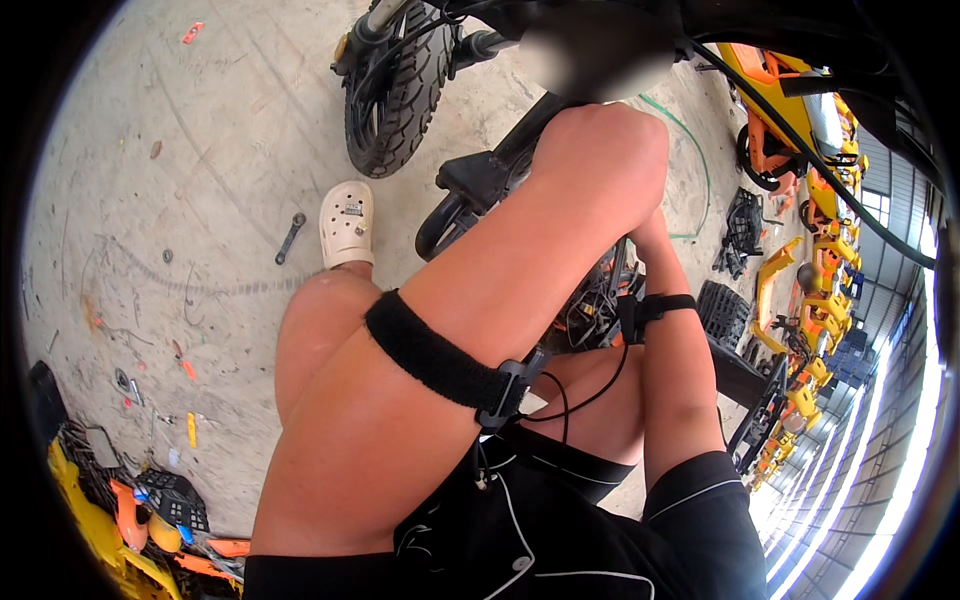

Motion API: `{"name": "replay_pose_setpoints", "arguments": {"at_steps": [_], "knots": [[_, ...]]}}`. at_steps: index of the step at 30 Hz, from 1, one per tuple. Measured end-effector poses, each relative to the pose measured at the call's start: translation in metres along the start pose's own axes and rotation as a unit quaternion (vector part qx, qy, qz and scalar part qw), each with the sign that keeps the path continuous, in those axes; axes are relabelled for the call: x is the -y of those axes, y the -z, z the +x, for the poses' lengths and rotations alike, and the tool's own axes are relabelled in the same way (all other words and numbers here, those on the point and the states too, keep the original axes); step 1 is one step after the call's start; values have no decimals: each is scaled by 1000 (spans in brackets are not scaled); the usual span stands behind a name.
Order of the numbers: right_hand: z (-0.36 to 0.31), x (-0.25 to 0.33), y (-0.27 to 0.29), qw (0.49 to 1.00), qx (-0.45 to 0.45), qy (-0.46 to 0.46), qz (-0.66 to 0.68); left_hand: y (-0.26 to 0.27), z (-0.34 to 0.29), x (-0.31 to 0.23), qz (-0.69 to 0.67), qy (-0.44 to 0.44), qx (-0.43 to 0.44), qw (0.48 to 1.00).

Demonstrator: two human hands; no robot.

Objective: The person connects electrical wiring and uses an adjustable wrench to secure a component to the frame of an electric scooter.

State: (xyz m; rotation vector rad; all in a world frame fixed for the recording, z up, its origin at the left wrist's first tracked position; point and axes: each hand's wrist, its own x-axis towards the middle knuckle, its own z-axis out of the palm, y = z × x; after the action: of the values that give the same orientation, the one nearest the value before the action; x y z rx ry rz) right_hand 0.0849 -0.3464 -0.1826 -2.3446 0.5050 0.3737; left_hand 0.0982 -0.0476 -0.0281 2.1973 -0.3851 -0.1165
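Observation:
My left hand (602, 145) is raised at the dark frame of a scooter-like vehicle, knuckles up and fingers curled under out of sight. What it grips is hidden. Just below it, my right hand (650, 230) is mostly covered by my left wrist, so its fingers do not show. A black frame part (490, 172) of the vehicle runs down beside my left hand. The vehicle's knobbly front tyre (400, 100) stands further left. Between my forearms, a tangle of black wiring and parts (595, 310) shows. Each forearm wears a black strap (435, 350) with a cable.
A wrench (291, 238) lies on the concrete floor beside my beige clog (347, 225). Small tools and scraps are scattered at the left, with yellow and orange body panels (130, 515) at lower left. Yellow vehicles (825, 290) line the right. A black cable (810, 165) crosses the upper right.

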Motion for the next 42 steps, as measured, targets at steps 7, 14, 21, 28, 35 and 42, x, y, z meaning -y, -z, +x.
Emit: {"name": "replay_pose_setpoints", "arguments": {"at_steps": [7, 14, 21, 28, 35, 42], "knots": [[38, -77, 8, 973, -83, 98, -194, -7, 4, -14, -13, -34, -6, 999], [35, -44, -8, 974, -86, 33, -208, -1, 1, -10, -17, -19, 3, 1000], [8, 18, -36, 963, -106, -42, -245, 2, 0, 0, -1, 11, 16, 1000], [-10, 40, -26, 955, -112, -80, -263, 1, 2, -5, -5, -1, 27, 1000], [-3, 4, -25, 958, -145, 16, -248, 1, 2, -8, -8, -5, 25, 1000], [0, 0, -28, 953, -154, 57, -253, 3, -1, -4, -4, 0, 27, 1000]]}}
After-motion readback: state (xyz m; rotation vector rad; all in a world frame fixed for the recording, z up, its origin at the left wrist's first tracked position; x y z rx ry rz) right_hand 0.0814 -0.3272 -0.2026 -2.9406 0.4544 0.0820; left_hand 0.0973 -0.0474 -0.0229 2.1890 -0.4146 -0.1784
